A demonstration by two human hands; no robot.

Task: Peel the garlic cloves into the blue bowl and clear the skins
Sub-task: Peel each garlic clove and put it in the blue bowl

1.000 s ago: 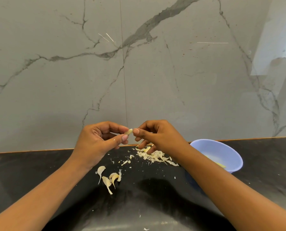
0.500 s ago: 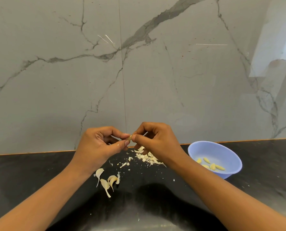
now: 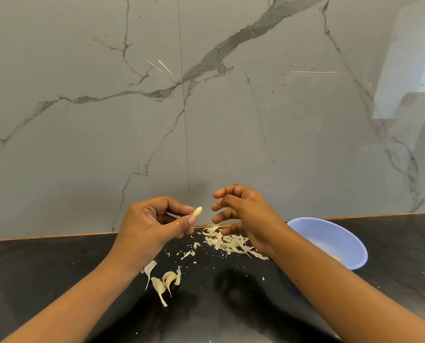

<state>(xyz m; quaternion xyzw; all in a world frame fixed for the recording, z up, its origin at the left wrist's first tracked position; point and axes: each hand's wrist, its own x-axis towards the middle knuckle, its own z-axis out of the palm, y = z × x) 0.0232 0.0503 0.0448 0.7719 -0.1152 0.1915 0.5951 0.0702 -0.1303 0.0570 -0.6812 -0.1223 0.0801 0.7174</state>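
My left hand [image 3: 152,224] pinches a pale garlic clove [image 3: 197,212] between thumb and forefinger, held above the black counter. A short gap to the right, my right hand [image 3: 243,214] hovers with loosely curled fingers and holds nothing that I can see. Below it lies a heap of garlic skins [image 3: 228,242]. Several unpeeled cloves [image 3: 165,280] lie on the counter under my left wrist. The blue bowl [image 3: 335,241] stands at the right, partly hidden behind my right forearm; a bit of peeled garlic [image 3: 336,259] shows inside it.
The black counter [image 3: 57,273] meets a grey marble wall [image 3: 206,107] just behind my hands. Small skin scraps [image 3: 187,254] are scattered between the cloves and the heap.
My right hand has let go of the clove and drawn away to the right, its fingers loosened. The clove stays in my left hand.
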